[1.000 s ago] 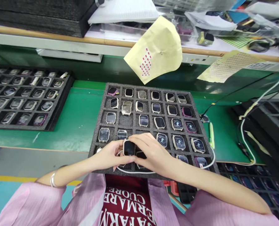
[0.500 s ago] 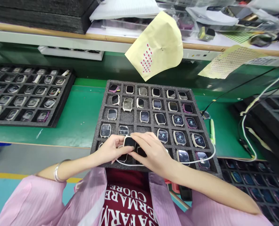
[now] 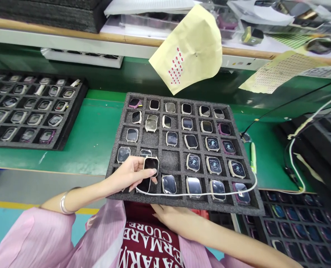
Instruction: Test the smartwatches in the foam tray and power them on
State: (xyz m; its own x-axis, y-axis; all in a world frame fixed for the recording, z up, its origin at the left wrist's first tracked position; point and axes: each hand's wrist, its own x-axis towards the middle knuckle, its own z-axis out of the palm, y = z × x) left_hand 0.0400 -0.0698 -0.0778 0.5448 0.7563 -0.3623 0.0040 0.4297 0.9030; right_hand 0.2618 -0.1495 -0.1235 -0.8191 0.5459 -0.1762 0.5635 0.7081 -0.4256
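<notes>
My left hand (image 3: 133, 172) grips a smartwatch case (image 3: 151, 165) with a dark screen and a pale frame, thumb on its face. It is held over the front left of a black foam tray (image 3: 182, 152), whose compartments hold many watch cases, some with lit dials. A white cable (image 3: 176, 194) runs along the tray's front and ends near my left hand; its end is hidden. My right hand (image 3: 168, 217) is down against my body below the tray's front edge. The tray hides its fingers.
At the left lies another foam tray (image 3: 62, 126) of watches. A yellow paper sheet (image 3: 188, 52) hangs from the shelf (image 3: 137, 41). Right of the middle tray lie a green stick-like item (image 3: 253, 156) and cables. Another tray of watches (image 3: 299, 223) sits lower right.
My right hand has let go of the watch case and dropped below the tray's front edge. My left hand keeps the watch case, which is now fully visible.
</notes>
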